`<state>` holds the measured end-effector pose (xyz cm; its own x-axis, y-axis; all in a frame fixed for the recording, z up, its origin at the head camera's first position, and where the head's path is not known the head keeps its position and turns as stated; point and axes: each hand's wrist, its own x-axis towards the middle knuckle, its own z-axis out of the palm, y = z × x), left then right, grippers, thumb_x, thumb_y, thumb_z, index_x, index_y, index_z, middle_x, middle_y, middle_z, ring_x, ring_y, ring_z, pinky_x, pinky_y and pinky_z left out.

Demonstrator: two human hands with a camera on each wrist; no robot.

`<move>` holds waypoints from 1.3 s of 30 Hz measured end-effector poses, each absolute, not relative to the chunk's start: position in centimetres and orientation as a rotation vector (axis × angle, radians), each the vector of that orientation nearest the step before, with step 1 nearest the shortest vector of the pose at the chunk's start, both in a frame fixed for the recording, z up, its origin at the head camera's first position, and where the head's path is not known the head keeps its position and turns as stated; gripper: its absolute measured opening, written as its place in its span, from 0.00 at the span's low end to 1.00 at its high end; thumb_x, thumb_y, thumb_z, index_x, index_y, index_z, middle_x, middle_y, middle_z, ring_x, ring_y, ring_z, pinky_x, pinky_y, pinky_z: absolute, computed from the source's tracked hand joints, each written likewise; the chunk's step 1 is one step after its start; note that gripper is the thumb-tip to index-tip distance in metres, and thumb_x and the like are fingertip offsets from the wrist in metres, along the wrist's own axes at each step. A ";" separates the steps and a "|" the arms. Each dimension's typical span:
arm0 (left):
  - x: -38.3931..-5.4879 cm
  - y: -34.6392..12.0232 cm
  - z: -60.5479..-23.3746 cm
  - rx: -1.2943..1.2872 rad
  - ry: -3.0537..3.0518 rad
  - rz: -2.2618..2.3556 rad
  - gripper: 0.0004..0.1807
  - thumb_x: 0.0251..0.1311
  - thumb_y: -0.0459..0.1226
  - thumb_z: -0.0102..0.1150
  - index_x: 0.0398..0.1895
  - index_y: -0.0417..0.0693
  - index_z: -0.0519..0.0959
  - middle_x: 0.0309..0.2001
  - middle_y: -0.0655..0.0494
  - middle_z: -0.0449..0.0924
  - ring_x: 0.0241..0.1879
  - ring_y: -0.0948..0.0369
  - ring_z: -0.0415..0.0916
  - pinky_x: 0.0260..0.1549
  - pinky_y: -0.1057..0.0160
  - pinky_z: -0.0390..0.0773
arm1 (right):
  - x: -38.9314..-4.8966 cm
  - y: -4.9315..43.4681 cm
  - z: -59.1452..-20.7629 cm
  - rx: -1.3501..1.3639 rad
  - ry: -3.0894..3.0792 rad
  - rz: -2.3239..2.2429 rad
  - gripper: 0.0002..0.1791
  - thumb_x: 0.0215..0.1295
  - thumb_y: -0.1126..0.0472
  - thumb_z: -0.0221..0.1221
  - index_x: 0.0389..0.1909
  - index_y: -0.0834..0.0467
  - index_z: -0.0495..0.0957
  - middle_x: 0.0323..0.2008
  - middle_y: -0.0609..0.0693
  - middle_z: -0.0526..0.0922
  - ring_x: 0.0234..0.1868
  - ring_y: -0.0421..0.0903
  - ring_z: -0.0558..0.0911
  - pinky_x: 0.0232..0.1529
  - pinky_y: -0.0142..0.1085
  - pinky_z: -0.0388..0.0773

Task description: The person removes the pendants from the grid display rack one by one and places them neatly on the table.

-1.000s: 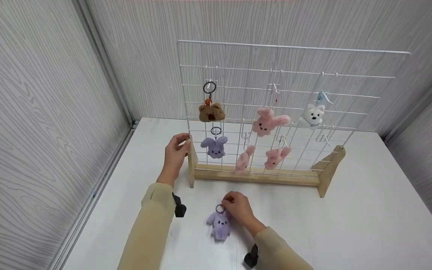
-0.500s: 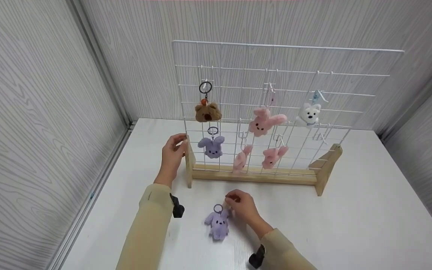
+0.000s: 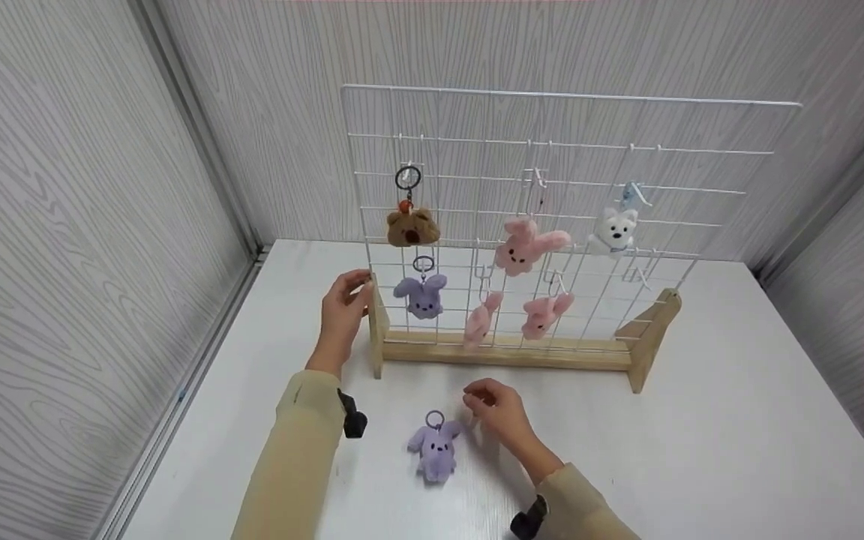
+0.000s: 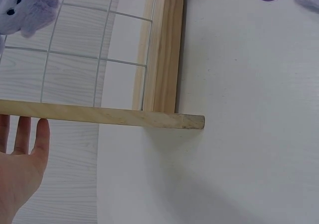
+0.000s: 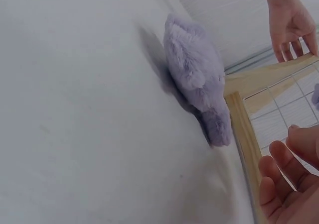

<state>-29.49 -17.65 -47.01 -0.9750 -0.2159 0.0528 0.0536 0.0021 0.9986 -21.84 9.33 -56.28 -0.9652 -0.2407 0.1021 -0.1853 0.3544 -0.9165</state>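
Observation:
In the head view a purple plush bunny keychain (image 3: 437, 453) lies face up on the white table, its ring toward the rack. My right hand (image 3: 499, 411) hovers just to the right of the ring, fingers loosely bent, holding nothing. The right wrist view shows the same bunny (image 5: 197, 69) from the side, apart from my right hand (image 5: 294, 179). My left hand (image 3: 343, 311) touches the left wooden support (image 3: 377, 330) of the wire grid rack (image 3: 537, 345). In the left wrist view its fingertips (image 4: 42, 129) meet the support's outer side.
Hanging on the rack are a brown bear keychain (image 3: 412, 228), another purple bunny (image 3: 423, 298), pink bunnies (image 3: 520, 251) and a white plush animal (image 3: 616, 229). At the lower right a white hook (image 3: 636, 276) carries nothing. Wood-grain panels (image 3: 64, 225) stand around the table.
My right hand has let go of the keychain's ring and moved a little right, away from it. The bunny stays on the table. My left hand remains at the rack's support.

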 end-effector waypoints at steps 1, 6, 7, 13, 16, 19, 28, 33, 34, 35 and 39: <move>-29.5 -17.7 -47.0 0.168 -2.075 -2.086 0.16 0.65 0.40 0.54 0.55 0.52 0.72 0.55 0.56 0.72 0.53 0.60 0.71 0.48 0.58 0.73 | -21.8 9.4 -56.2 -0.391 2.527 -1.720 0.09 0.62 0.63 0.60 0.40 0.65 0.79 0.31 0.50 0.80 0.29 0.43 0.76 0.29 0.32 0.75; -29.4 -17.8 -47.0 0.152 -2.068 -2.084 0.16 0.65 0.40 0.54 0.55 0.51 0.72 0.55 0.55 0.72 0.53 0.60 0.71 0.48 0.57 0.73 | -21.3 9.9 -55.1 -0.390 2.460 -1.799 0.08 0.62 0.65 0.59 0.40 0.66 0.79 0.30 0.53 0.81 0.29 0.52 0.79 0.28 0.32 0.75; -29.3 -17.8 -47.0 0.148 -2.068 -2.087 0.16 0.65 0.41 0.54 0.55 0.51 0.72 0.55 0.56 0.72 0.53 0.60 0.71 0.48 0.58 0.73 | -21.0 9.9 -54.4 -0.391 2.449 -1.821 0.08 0.62 0.66 0.59 0.39 0.66 0.79 0.30 0.55 0.81 0.30 0.55 0.79 0.28 0.32 0.75; -29.3 -17.8 -47.1 0.131 -2.060 -2.099 0.16 0.65 0.40 0.54 0.55 0.52 0.72 0.55 0.56 0.72 0.52 0.60 0.71 0.47 0.57 0.73 | -19.8 10.2 -50.0 -0.440 2.446 -1.918 0.06 0.62 0.70 0.57 0.38 0.68 0.79 0.30 0.60 0.80 0.32 0.59 0.79 0.29 0.30 0.75; -29.3 -17.9 -47.1 0.141 -2.063 -2.092 0.15 0.65 0.40 0.54 0.55 0.53 0.72 0.55 0.56 0.72 0.52 0.60 0.71 0.47 0.57 0.73 | -19.6 10.6 -49.1 -0.442 2.462 -1.909 0.06 0.63 0.69 0.57 0.39 0.67 0.79 0.30 0.60 0.80 0.32 0.56 0.79 0.30 0.30 0.76; -29.3 -17.9 -47.1 0.154 -2.077 -2.087 0.16 0.65 0.40 0.53 0.55 0.53 0.72 0.55 0.57 0.71 0.52 0.60 0.70 0.48 0.57 0.73 | -19.6 11.1 -48.6 -0.420 2.470 -1.905 0.06 0.63 0.68 0.57 0.39 0.67 0.78 0.31 0.60 0.80 0.32 0.53 0.79 0.31 0.31 0.76; -29.5 -17.9 -47.1 0.159 -2.099 -2.081 0.17 0.65 0.42 0.53 0.56 0.53 0.71 0.56 0.56 0.71 0.53 0.59 0.70 0.49 0.57 0.72 | -20.3 13.2 -46.4 -0.388 2.518 -1.991 0.08 0.63 0.68 0.58 0.41 0.67 0.79 0.32 0.60 0.81 0.35 0.63 0.78 0.32 0.30 0.76; -29.5 -17.8 -47.2 0.160 -2.115 -2.060 0.16 0.66 0.41 0.53 0.56 0.54 0.71 0.56 0.57 0.71 0.54 0.60 0.70 0.49 0.58 0.72 | -20.6 14.2 -45.1 -0.301 2.579 -2.042 0.09 0.63 0.69 0.58 0.41 0.69 0.78 0.33 0.61 0.80 0.34 0.55 0.78 0.32 0.30 0.75; -29.5 -17.8 -47.2 0.159 -2.115 -2.062 0.16 0.66 0.41 0.53 0.56 0.54 0.71 0.56 0.57 0.71 0.54 0.60 0.70 0.49 0.57 0.72 | -20.7 14.5 -44.8 -0.284 2.584 -2.067 0.09 0.63 0.69 0.58 0.41 0.70 0.78 0.33 0.61 0.80 0.33 0.52 0.78 0.32 0.29 0.75; -29.5 -17.8 -47.2 0.159 -2.114 -2.064 0.16 0.66 0.41 0.53 0.56 0.54 0.71 0.56 0.57 0.71 0.54 0.60 0.70 0.49 0.58 0.72 | -20.8 14.7 -44.7 -0.270 2.589 -2.091 0.09 0.63 0.69 0.58 0.41 0.70 0.78 0.33 0.62 0.79 0.33 0.49 0.78 0.32 0.29 0.76; -29.5 -17.9 -47.3 0.149 -2.097 -2.073 0.16 0.65 0.40 0.53 0.56 0.52 0.71 0.56 0.56 0.71 0.53 0.59 0.70 0.49 0.58 0.73 | -21.4 15.3 -44.1 -0.305 2.627 -2.184 0.10 0.63 0.69 0.58 0.41 0.72 0.77 0.34 0.65 0.79 0.31 0.44 0.77 0.32 0.28 0.76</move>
